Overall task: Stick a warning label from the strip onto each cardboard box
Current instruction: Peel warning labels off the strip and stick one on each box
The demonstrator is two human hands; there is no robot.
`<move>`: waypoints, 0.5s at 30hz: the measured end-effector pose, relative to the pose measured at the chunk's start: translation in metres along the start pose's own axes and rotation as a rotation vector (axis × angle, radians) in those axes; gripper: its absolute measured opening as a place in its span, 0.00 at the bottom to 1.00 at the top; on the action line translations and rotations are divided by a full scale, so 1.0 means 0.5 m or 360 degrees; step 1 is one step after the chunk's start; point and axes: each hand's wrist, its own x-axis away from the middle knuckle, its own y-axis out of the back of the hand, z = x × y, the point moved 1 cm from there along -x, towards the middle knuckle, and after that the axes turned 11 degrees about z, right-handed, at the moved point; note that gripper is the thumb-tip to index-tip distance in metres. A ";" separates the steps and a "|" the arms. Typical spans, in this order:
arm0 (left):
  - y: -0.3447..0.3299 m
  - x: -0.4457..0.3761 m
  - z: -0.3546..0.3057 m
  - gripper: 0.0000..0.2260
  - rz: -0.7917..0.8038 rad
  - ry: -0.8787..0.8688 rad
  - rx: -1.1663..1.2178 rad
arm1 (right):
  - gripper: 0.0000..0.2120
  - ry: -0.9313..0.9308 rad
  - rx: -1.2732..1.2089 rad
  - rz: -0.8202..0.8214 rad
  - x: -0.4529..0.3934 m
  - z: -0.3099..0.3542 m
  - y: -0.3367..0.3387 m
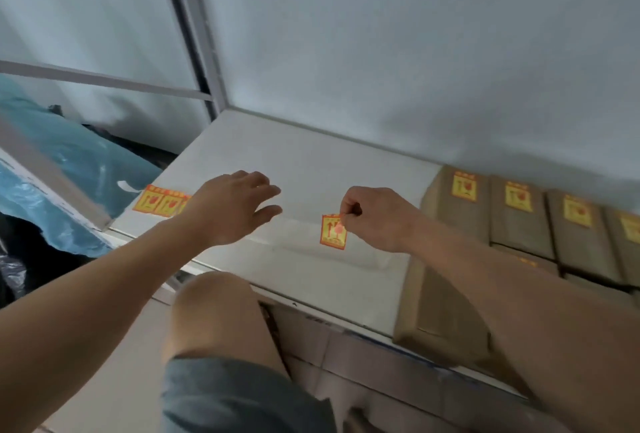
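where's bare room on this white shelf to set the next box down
Bare white shelf runs from the label strip at the left edge to the labelled boxes on the right, back to the wall. The right end is crowded, with another box at the front.

Dim, flat bluish light; soft overall blur; wide-angle bending at edges.

Matt brown cardboard boxes (519, 221), smooth white shelf (311, 162), glossy blue plastic sheet (79, 158).

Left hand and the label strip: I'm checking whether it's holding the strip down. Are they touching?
Cannot tell. In the head view the left hand is open with spread fingers, and its wrist overlaps the label strip; no contact or gap shows.
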 end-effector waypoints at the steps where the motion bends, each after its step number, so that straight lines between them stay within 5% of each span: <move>1: 0.016 -0.006 -0.039 0.21 -0.0066 -0.0104 -0.0022 | 0.05 -0.0025 0.0002 -0.0020 0.031 -0.021 0.016; 7: 0.073 -0.049 -0.259 0.22 -0.0120 -0.0552 -0.0093 | 0.01 -0.0088 0.0091 -0.0087 0.195 -0.144 0.095; 15: 0.106 -0.097 -0.494 0.20 -0.0046 -0.0814 -0.0024 | 0.02 -0.0168 0.0050 -0.0184 0.361 -0.303 0.128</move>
